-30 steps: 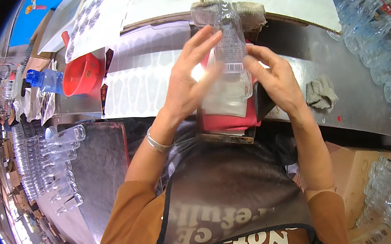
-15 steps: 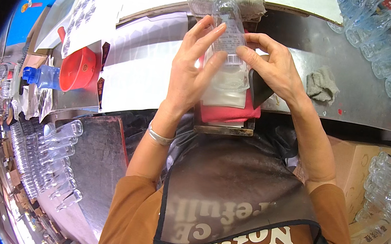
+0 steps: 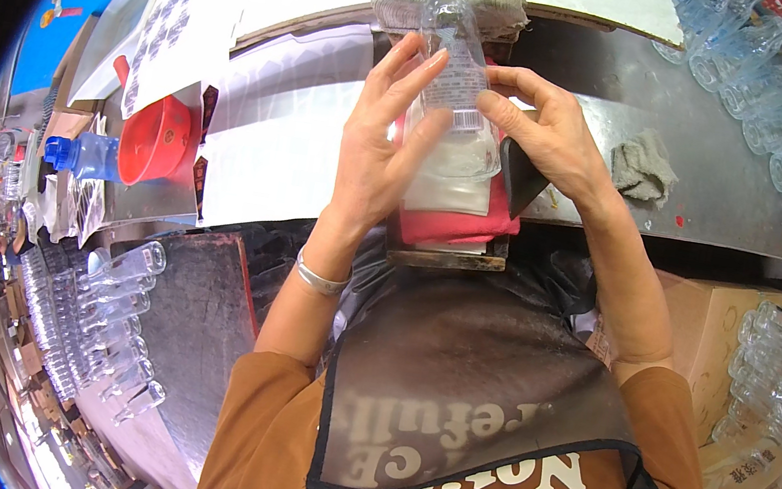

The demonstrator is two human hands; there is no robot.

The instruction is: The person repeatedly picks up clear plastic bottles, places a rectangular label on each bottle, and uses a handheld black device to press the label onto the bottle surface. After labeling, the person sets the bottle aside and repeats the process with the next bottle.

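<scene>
A clear glass bottle (image 3: 459, 73) lies with its neck pointing away from me, its neck end propped on a rolled grey cloth (image 3: 498, 2). A transparent label with small print and a barcode is on its upper side. My left hand (image 3: 379, 136) rests along the bottle's left side, fingers spread. At the right side, the thumb and forefinger of my right hand (image 3: 554, 137) touch the bottle near the label's edge. A black flat piece (image 3: 520, 178) sticks out from beneath my right palm; its held end is hidden. Under the bottle's base lies a pink cloth (image 3: 459, 229).
White sheets (image 3: 277, 126) and a red plastic scoop (image 3: 156, 141) lie to the left, beside a blue-capped bottle (image 3: 86, 154). A crumpled grey rag (image 3: 643, 168) sits on the metal table at right. Glass bottles (image 3: 758, 87) stand in rows at far right; others (image 3: 124, 306) are lower left.
Both hands keep nearly the same places on the bottle. My left thumb is blurred in both frames, and the view has shifted very slightly.
</scene>
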